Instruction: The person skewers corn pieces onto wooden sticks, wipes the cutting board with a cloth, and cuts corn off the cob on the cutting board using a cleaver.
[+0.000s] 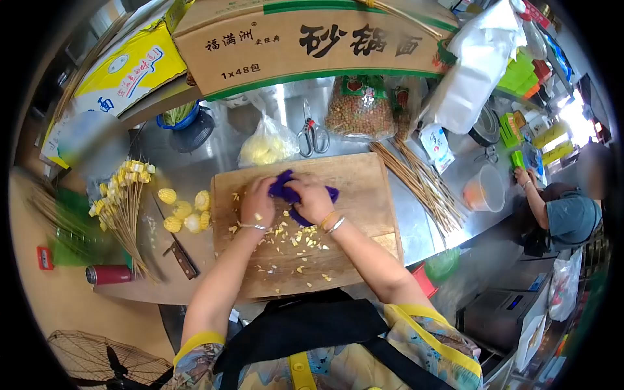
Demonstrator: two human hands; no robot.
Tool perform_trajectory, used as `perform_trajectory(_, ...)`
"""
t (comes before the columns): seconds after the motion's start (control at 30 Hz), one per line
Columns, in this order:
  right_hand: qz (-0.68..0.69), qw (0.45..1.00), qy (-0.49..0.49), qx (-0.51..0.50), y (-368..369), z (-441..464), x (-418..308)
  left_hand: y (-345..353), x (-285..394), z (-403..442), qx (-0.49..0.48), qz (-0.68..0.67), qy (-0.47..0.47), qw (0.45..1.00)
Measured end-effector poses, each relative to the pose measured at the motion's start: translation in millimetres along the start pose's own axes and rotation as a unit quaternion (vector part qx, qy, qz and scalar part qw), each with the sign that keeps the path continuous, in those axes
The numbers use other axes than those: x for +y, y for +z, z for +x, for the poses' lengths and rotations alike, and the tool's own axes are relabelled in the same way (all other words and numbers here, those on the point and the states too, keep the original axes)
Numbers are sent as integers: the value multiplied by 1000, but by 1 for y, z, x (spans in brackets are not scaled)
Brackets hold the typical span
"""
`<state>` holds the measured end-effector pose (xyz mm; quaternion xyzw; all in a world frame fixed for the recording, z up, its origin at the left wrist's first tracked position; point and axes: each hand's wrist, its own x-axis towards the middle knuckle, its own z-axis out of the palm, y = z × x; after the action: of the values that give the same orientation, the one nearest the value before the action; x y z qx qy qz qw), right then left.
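A dark purple cloth (284, 186) lies bunched on the wooden cutting board (361, 195). My right hand (313, 200) is wrapped over the cloth from the right, and part of it sticks out past my fingers. At the cloth's left edge, my left hand (258, 203) has its fingers curled against it; the fingertips are partly hidden. Small yellow and white corn bits (299, 239) are scattered over the board below my hands. Left of the board are several yellow corn pieces (182, 209) and a knife (184, 260) with a wooden handle.
Skewered corn (127, 185) lies at the left by a red flask (108, 274). Behind the board are a bag (268, 143) and scissors (314, 138). Bare skewers (419, 185) and a plastic tub (484, 188) are on the right. Another person (569, 214) stands at far right.
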<state>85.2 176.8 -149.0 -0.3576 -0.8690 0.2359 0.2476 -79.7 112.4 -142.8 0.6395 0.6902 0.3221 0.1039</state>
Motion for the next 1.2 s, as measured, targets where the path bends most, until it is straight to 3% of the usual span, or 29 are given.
perform_trajectory(0.03,38,998,-33,-39,-5,2,-13,-6,-11,-5,-2,-15,-105,994)
perform_trajectory(0.13,70,996,-45,15,-53,3,-57,-34,-36,-20,51,-54,-104,992)
perform_trajectory(0.2,59,993,-66,77,-97,0,-75,-46,-44,-20,33,78,6,996)
perform_trajectory(0.33,-91,979,-93,158,-161,14,-53,-13,-65,-28,-17,52,8,998)
perform_trajectory(0.5,-194,968,-46,153,-138,5,48,-19,-5,-67,-172,-46,138,974)
perform_trajectory(0.57,-245,957,-45,148,-128,-6,74,-31,7,-77,-149,-42,140,978)
perform_trajectory(0.63,-261,947,-53,178,-127,-6,83,-48,17,-87,-103,-40,134,985)
perform_trajectory(0.7,-267,935,-84,219,-139,4,76,-60,20,-103,-61,-102,49,992)
perform_trajectory(0.77,-272,926,-78,248,-144,11,73,-77,26,-115,-85,-158,-16,984)
perform_trajectory(0.83,-252,954,10,164,-137,6,72,-90,25,-132,-105,-141,-15,984)
perform_trajectory(0.9,-138,967,-3,214,-138,-10,72,-101,25,-152,-129,-139,-37,981)
perform_trajectory(0.97,-124,958,78,246,-156,-43,78,-101,20,-172,-142,-142,-65,978)
perform_trajectory(1.03,-276,913,153,259,-162,-95,124,-98,11,-197,-118,-219,-187,951)
perform_trajectory(1.1,-285,900,286,165,-172,-147,162,-89,-7,-220,-108,-242,-174,948)
perform_trajectory(1.17,-290,890,345,64,-184,-169,170,-79,-5,-229,-51,-360,-274,890)
perform_trajectory(1.2,-278,892,351,54,-190,-168,177,-75,0,-229,-46,-360,-275,890)
